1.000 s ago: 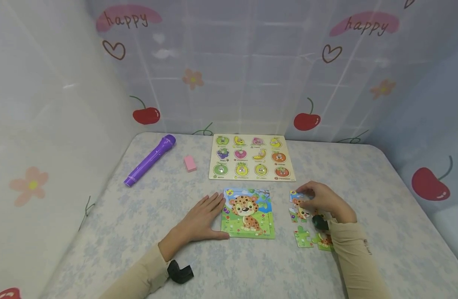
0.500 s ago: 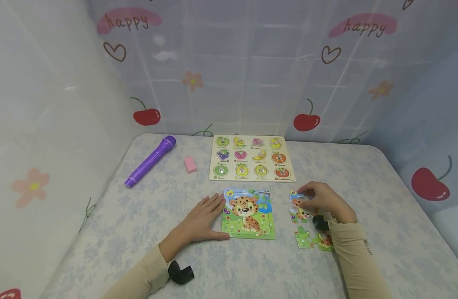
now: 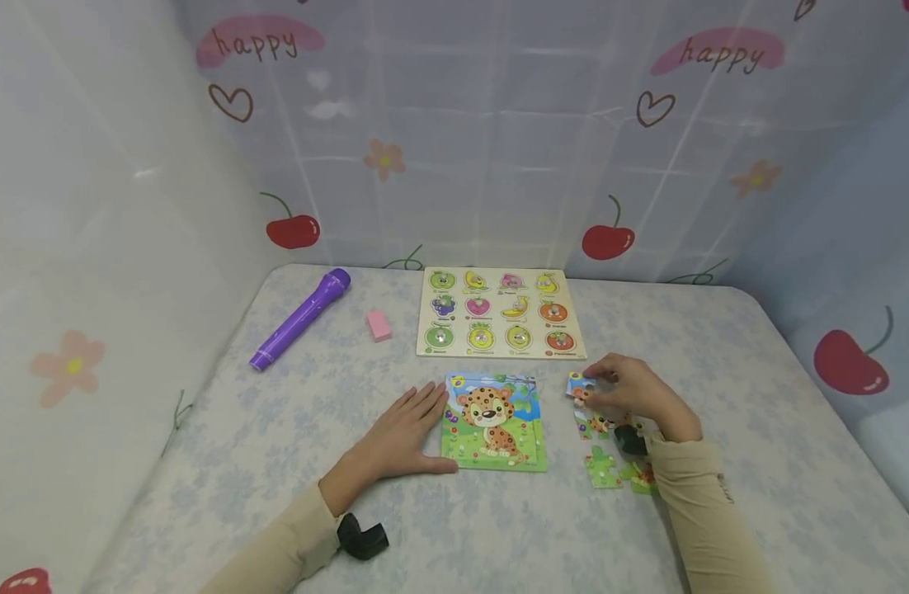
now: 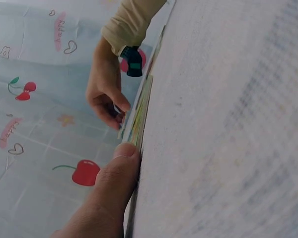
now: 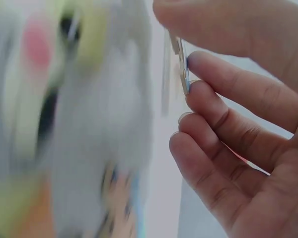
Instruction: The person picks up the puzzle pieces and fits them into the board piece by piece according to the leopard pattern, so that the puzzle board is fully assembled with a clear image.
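A square leopard puzzle board (image 3: 527,421) lies on the table, its picture showing a cub on grass. My left hand (image 3: 392,442) rests beside it with fingers spread, fingertips and thumb at the board's left edge; the left wrist view shows the thumb (image 4: 116,181) at the edge. To the right of the board, my right hand (image 3: 640,398) pinches a blue-topped jigsaw piece (image 3: 577,383) between thumb and fingers. The piece (image 5: 184,69) shows edge-on in the right wrist view. Several loose jigsaw pieces (image 3: 603,469) lie under and below this hand, partly hidden by it.
Behind the leopard board lies a wooden fruit puzzle (image 3: 499,355) with knobbed pieces. A pink eraser-like block (image 3: 378,326) and a purple toy microphone (image 3: 299,322) lie at the back left. A printed curtain (image 3: 454,165) surrounds the table.
My right hand has moved slightly left and away from me, carrying the blue-topped jigsaw piece off its place among the others. My left hand stays at the board.
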`<state>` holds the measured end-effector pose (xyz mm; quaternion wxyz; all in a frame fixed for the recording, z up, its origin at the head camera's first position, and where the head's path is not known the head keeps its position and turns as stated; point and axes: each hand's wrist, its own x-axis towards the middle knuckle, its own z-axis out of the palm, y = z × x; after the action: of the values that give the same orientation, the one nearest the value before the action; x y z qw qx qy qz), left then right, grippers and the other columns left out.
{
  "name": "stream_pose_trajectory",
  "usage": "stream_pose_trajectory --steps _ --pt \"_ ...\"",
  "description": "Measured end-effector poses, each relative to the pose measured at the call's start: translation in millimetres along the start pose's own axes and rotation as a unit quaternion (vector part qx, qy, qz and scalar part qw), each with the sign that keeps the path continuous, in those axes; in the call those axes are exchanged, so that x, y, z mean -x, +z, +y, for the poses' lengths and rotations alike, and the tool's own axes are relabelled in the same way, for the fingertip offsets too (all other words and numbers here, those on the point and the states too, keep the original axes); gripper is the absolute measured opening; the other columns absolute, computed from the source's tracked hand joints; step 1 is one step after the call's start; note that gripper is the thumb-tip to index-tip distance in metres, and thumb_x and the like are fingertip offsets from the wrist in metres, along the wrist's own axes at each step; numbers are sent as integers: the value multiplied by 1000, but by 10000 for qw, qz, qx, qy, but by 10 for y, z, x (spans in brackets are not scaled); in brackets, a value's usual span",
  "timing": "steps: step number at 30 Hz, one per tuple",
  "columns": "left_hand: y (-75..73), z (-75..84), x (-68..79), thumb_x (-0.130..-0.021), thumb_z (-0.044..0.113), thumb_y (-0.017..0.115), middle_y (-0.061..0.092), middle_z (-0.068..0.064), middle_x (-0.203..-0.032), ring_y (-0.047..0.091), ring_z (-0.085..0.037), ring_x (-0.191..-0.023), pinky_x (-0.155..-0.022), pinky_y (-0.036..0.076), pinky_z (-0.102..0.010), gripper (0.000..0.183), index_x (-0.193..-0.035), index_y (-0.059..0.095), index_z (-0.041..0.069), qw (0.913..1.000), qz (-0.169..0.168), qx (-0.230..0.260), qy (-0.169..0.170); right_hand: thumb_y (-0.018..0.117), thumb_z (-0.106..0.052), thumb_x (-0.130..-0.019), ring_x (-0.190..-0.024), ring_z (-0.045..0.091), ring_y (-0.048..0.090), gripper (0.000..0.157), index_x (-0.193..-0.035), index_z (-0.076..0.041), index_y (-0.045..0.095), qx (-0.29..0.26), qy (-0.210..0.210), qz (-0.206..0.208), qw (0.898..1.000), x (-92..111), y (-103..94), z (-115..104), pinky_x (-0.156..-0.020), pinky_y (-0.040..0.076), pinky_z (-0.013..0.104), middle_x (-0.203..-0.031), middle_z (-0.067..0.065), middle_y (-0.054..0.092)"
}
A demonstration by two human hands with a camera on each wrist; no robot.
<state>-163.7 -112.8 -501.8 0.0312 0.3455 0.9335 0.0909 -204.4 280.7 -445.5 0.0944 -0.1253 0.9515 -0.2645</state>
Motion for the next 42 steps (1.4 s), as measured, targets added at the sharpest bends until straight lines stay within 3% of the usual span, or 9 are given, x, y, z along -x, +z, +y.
stream_pose_trajectory --steps 7,11,20,28,33,42 --pt "-2 31 -11 -78 84 47 17 -5 -164 18 -22 -152 -124 19 -41 112 -156 20 9 9999 27 -103 -136 76 -21 -85 -102 31 61 34 -113 -3 69 342 -1004 -245 9941 -109 129 -451 -86 53 47 -112 12 65" --pt "-7 40 -6 -77 85 47 19 -6 -164 19 -22 -151 -123 20 -41 112 -156 21 9 9997 90 -139 -191 74 -19 -86 -98 27 61 33 -114 -3 69 430 -1359 -442 9888 -222 228 -779 -82 53 41 -109 11 65" --pt "-18 39 17 -78 84 46 22 -6 -163 22 -23 -151 -123 23 -42 111 -156 23 9 9996 158 -180 -119 76 -21 -85 -99 23 61 33 -113 -5 70 402 -1486 -709 9855 -454 514 -1134 -86 53 39 -110 8 65" --pt "-10 17 23 -78 85 44 23 -7 -163 24 -23 -150 -122 25 -44 111 -155 24 8 9992 288 -289 -29 76 -21 -86 -102 21 60 32 -114 -7 70 491 -1369 -828 9859 -615 686 -1260 -90 52 39 -112 6 64" --pt "6 16 19 -78 87 40 23 -6 -163 24 -23 -150 -121 25 -44 111 -155 24 9 9992 289 -287 31 71 -17 -88 -94 19 59 30 -114 -5 69 370 -1394 -867 9857 -637 739 -1310 -83 54 36 -111 7 62" --pt "2 23 5 -79 83 46 22 -6 -163 22 -22 -151 -122 23 -42 109 -156 23 9 9992 208 -345 -24 73 -18 -86 -91 16 58 34 -117 -5 68 498 -1207 -775 9884 -655 775 -1344 -80 52 34 -112 6 62"
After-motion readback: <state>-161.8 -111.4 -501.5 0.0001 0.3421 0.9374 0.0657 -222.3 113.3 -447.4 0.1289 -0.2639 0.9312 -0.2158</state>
